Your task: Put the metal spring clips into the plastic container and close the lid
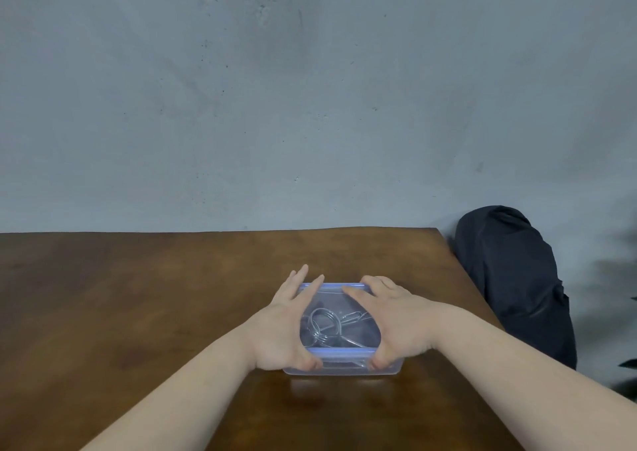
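Observation:
A clear plastic container [344, 369] with a blue-rimmed lid [339, 350] sits on the brown wooden table [138, 295]. Metal spring clips [324, 323] lie inside it, visible through the lid. My left hand [282, 330] lies flat over the lid's left side, its thumb on the near rim. On the right side, my right hand [400, 319] presses the same way, thumb at the near rim and fingers reaching the far rim. The container's side walls are hidden under both hands.
A dark fabric bag or cushion [513, 285] stands just past the table's right edge. A grey wall [310, 88] rises behind the table's far edge. Dark leaves [629, 364] show at the far right.

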A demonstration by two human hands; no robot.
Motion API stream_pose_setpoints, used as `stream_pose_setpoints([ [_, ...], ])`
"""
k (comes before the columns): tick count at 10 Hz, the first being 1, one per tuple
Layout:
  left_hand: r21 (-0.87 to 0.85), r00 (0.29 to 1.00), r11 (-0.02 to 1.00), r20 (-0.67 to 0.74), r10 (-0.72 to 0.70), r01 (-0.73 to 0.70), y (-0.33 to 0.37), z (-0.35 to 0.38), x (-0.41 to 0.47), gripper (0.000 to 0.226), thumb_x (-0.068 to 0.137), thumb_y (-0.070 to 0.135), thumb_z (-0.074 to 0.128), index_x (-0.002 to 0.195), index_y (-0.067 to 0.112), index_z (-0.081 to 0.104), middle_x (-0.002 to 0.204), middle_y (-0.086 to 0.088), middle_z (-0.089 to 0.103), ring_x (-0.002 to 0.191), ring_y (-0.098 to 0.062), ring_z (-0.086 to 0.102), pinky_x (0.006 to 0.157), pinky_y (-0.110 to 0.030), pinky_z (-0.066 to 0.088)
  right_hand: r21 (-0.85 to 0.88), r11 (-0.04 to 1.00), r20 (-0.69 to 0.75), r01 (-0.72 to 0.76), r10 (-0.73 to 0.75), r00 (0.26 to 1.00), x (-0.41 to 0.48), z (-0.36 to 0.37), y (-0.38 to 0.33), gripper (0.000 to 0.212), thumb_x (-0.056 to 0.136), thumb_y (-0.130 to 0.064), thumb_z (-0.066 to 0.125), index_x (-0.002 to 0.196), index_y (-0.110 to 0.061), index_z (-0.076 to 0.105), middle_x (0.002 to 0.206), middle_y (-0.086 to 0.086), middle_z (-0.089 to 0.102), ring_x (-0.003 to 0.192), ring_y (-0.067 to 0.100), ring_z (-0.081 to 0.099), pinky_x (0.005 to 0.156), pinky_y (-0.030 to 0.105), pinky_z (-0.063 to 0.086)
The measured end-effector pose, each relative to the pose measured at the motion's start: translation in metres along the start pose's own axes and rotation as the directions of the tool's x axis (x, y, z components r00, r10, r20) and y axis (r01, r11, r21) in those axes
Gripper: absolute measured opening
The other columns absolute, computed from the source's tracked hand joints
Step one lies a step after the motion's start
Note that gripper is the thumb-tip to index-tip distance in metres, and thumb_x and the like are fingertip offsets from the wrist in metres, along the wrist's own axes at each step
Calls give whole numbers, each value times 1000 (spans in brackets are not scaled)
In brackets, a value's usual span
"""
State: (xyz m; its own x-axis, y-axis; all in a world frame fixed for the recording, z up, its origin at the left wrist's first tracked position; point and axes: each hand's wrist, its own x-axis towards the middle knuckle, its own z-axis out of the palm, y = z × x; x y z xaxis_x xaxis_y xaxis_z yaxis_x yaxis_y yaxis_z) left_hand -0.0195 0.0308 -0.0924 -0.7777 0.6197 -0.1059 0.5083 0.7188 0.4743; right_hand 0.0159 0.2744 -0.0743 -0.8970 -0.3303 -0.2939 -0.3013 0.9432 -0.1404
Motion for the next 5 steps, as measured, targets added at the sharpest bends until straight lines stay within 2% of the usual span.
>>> stream_pose_setpoints([
  [2, 53, 1000, 999, 21, -8, 7, -3, 1, -5, 135, 62, 61, 84, 156, 41, -11, 164, 17, -26, 147, -7, -31, 126, -49, 12, 17, 1000, -26, 24, -23, 999, -8, 3, -2, 129, 70, -66, 78, 162, -36, -8, 170, -7, -24, 152, 14, -30, 127, 49, -5],
  [3, -34, 998, 999, 61, -10, 12, -5, -10, -14, 125, 69, 65, 79, 158, 38, -5, 164, 17, -21, 149, -5, -25, 127, -47, 7, 94, 995, -23, 21, -18, 1000, -19, 3, -1, 129, 69, -69, 77, 162, -36, -8, 169, -12, -26, 150, 9, -34, 126, 49, -9],
  [4, -168, 999, 986, 34, 9, -3, 1, -31, -16, 95, 83, 74, 59, 158, 36, 15, 168, 8, 5, 153, -9, 0, 125, -40, 11, 236, 972, -54, 1, 12, 998, -35, -16, 8, 103, 85, -69, 64, 163, -38, 5, 172, -11, -15, 153, 7, -23, 127, 43, 1],
  [5, -293, 999, 956, -52, 15, -30, 15, -58, -13, 93, 71, 89, 42, 148, 38, 40, 155, 9, 39, 143, -9, 36, 121, -36, 26, 399, 915, -230, 54, 43, 972, -48, -52, 10, 70, 98, -62, 53, 159, -37, 30, 171, -10, 15, 155, 11, 14, 126, 36, 17],
])
